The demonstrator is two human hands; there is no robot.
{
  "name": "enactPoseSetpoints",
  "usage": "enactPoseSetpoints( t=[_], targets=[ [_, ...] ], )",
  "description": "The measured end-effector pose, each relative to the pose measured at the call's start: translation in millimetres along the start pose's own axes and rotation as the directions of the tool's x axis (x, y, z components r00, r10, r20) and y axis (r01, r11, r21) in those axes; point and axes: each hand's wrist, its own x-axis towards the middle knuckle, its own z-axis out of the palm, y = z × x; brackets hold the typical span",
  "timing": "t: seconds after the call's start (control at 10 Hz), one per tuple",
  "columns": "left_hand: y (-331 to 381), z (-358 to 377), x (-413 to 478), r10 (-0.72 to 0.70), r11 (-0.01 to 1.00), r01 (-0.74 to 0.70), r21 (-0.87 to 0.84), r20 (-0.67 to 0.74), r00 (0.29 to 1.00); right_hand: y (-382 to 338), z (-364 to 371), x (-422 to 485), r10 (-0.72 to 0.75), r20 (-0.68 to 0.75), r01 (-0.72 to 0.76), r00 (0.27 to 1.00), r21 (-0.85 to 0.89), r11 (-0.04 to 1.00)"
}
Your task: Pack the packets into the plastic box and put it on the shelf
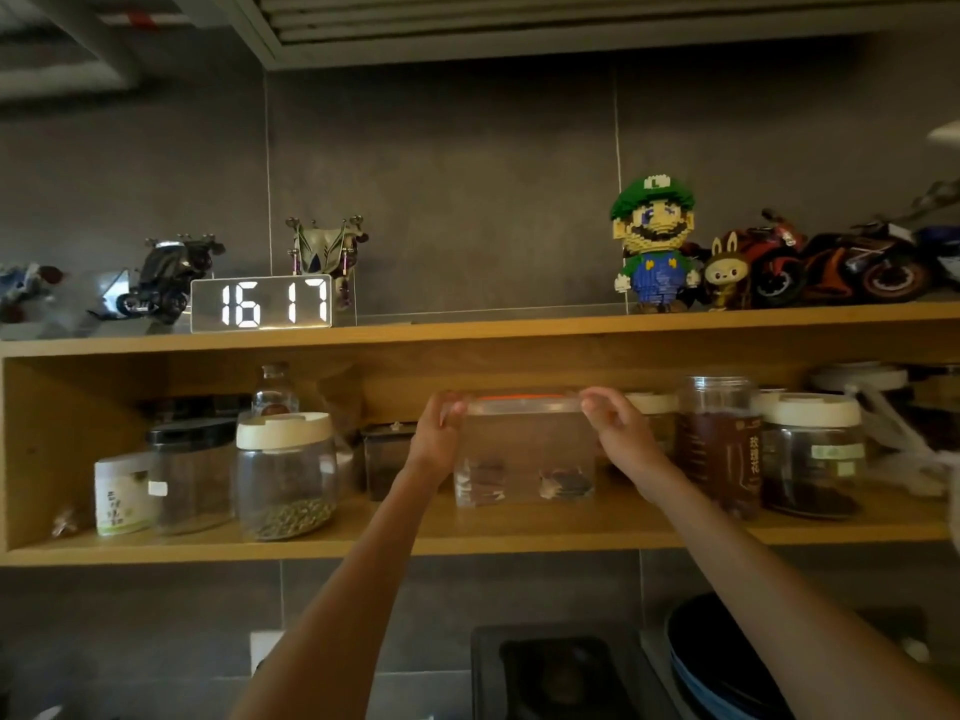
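A clear plastic box [524, 454] with a lid stands on the lower wooden shelf [467, 537], in the gap between the jars. Dark packets [563, 484] lie in its bottom. My left hand [435, 436] grips the box's upper left corner at the lid. My right hand [618, 433] grips its upper right corner. Both arms reach up from below. The box's base appears to rest on the shelf board.
Jars flank the box: a cream-lidded jar [285, 475] and a black-lidded one [192, 470] on the left, a tall brown jar [719, 444] and another cream-lidded jar [810, 454] on the right. The upper shelf holds a digital clock [261, 304], figures and model motorbikes. A stove sits below.
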Motion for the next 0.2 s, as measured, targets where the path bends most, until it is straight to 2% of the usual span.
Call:
enactPoseSetpoints(
  t=[0.1, 0.2],
  targets=[
    [13.8, 1.9, -6.9, -0.039, 0.998, 0.039, 0.042, -0.002, 0.999, -15.8, -2.1, -1.0, 0.139, 0.011, -0.139, 0.99, 0.0, 0.99],
    [24.3, 5.5, -28.7, -0.074, 0.975, 0.09, 0.203, -0.088, 0.993, -33.5, 0.7, -16.3, 0.239, -0.081, -0.249, 0.968, -0.148, 0.957]
  ],
)
